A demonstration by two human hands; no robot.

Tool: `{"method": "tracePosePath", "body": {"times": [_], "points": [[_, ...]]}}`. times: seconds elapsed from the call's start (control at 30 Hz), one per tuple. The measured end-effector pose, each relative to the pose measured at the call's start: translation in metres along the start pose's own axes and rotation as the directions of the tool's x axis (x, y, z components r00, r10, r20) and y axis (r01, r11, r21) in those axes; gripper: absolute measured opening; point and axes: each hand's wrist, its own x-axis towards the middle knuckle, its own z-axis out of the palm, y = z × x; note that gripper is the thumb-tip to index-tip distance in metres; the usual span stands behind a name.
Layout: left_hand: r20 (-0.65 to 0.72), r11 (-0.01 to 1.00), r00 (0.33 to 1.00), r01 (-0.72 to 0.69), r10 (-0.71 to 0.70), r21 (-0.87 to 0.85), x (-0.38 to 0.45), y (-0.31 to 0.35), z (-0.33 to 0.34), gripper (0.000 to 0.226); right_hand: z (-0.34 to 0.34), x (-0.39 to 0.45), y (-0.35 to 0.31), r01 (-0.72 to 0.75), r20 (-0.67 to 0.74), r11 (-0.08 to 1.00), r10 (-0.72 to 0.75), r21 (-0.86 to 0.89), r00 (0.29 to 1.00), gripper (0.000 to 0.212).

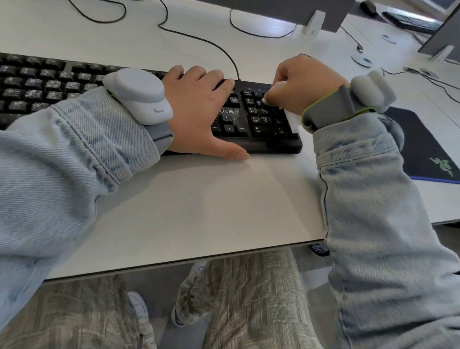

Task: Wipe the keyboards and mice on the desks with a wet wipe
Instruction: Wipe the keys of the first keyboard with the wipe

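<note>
We have the black wired keyboard (137,101) lying along the far part of the white desk (201,199), its right end carrying the number pad. Our right hand (304,85) is curled over that pad, fingers bunched around a white wet wipe (279,97) and pressing its folded tip down among the top number keys, while a loose tail of the wipe hangs below the wrist at the keyboard's right edge. Our left hand (200,109) lies spread and flat across the arrow and navigation keys, fingertips at the back edge and thumb stretched along the front lip on the desk, steadying the board. We judge the main risks from here to be these: the dangling tail could snag on a key edge, and too firm a push with a damp tip could leave moisture between the keys; if the bracing hand lifts, the board may slide toward the cable (223,50) behind it. No mouse is visible near us; the black mouse pad (430,146) to the right shows a green snake-like emblem, but no lettering we can read. Key legends are mostly too blurred, though arrows show on the cursor keys. Both wrists wear grey strapped sensor units.
</note>
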Motion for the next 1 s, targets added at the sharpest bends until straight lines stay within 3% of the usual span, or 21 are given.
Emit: {"method": "tracePosePath", "body": {"times": [0.23,0.53,0.87,1.0], "points": [[-0.004,1.0,1.0,-0.004,0.004,0.0,0.001,-0.002,0.002,0.141,-0.003,-0.004,0.0,0.032,-0.057,0.992,-0.026,0.119,0.998,0.01],[-0.01,1.0,1.0,-0.003,0.003,0.003,0.002,-0.002,0.003,0.143,-0.003,-0.008,-0.006,0.034,0.09,0.999,-0.034,0.006,0.995,0.011],[-0.015,1.0,1.0,-0.008,0.008,-0.003,0.003,-0.002,0.002,0.143,0.005,-0.003,-0.019,-0.019,-0.024,1.0,0.019,0.004,1.0,0.007],[-0.013,1.0,1.0,-0.005,0.005,-0.003,0.002,-0.003,0.002,0.142,0.002,-0.004,-0.017,-0.014,0.029,1.0,0.014,-0.004,0.999,0.004]]}}
